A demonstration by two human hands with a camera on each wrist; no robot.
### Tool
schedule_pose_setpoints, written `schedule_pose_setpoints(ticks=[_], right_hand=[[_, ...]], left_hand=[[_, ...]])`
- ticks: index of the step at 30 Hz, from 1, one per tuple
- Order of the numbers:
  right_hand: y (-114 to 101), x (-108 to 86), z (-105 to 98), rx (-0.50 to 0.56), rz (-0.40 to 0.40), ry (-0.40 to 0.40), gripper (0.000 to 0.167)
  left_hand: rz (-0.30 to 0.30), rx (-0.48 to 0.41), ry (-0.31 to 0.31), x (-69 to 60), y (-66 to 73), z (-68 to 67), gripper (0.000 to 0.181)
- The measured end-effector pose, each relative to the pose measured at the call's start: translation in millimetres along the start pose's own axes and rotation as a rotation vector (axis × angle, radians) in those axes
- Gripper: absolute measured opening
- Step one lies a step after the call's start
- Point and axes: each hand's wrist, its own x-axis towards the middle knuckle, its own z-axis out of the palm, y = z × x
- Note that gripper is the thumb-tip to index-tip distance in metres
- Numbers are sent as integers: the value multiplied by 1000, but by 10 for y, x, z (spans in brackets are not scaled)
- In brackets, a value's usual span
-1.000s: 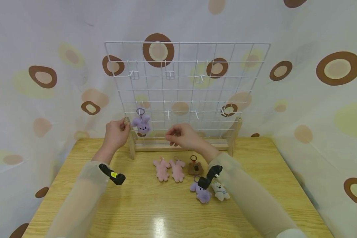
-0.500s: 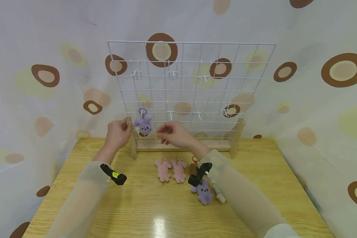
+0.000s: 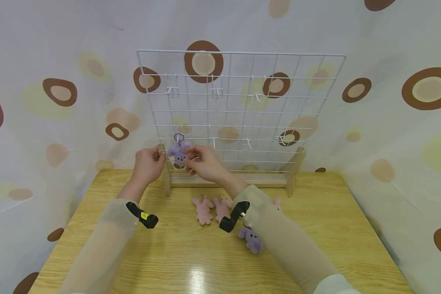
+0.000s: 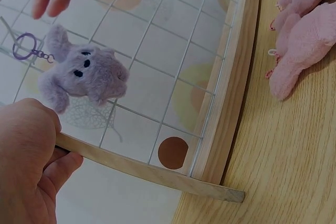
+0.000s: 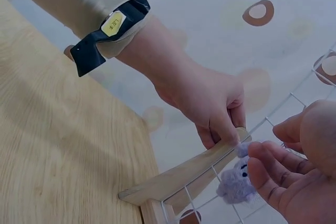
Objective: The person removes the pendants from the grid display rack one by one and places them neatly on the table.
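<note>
My left hand [image 3: 148, 163] grips the top of the wooden side post [image 4: 147, 174] of a white wire grid rack [image 3: 239, 52]. Beside it, a purple plush keychain [image 4: 86, 72] with long ears hangs by its ring [image 3: 179, 138] on a lower-left hook. My right hand [image 3: 206, 163] is right in front of this plush and partly covers it in the head view. In the left wrist view its fingertips [image 4: 55, 3] show apart from the plush. The right fingers are loosely bent and hold nothing in the right wrist view.
Two pink plush keychains [image 3: 203, 211] lie on the wooden table [image 3: 150, 261] below the rack. Another purple plush keychain [image 3: 253, 241] lies near the right forearm, which hides other keychains. Several white hooks [image 3: 248, 143] stick out of the grid.
My right hand has moved left along the rack to the hanging purple plush keychain. The left hand keeps its grip on the post. The head view has shifted slightly.
</note>
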Motion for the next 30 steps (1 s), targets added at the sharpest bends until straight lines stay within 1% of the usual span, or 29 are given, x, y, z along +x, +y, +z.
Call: schedule_pose_setpoints(ticks=[3, 6, 9, 12, 15, 18, 22, 24, 30], right_hand=[[-32, 50, 19, 13, -2, 25, 35], [-76, 100, 28, 36, 6, 67, 35], [-129, 143, 39, 53, 13, 117, 34], [-162, 183, 55, 61, 25, 166, 33], [-163, 222, 76, 73, 49, 208, 32], [-155, 272, 61, 74, 76, 239, 31], [-125, 311, 80, 58, 92, 248, 32], [-121, 335, 86, 41, 81, 248, 31], [-152, 399, 92, -46, 26, 233, 21]], left_hand=[[26, 12, 12, 15, -5, 6, 20], [47, 22, 20, 26, -20, 11, 19], [53, 22, 29, 32, -31, 13, 19], [51, 14, 25, 28, -32, 14, 21], [54, 14, 21, 6, -39, 13, 25], [58, 15, 19, 10, -37, 24, 27], [52, 21, 11, -15, -50, 32, 25], [49, 16, 13, -8, -51, 35, 24], [60, 7, 29, 21, -53, 32, 22]])
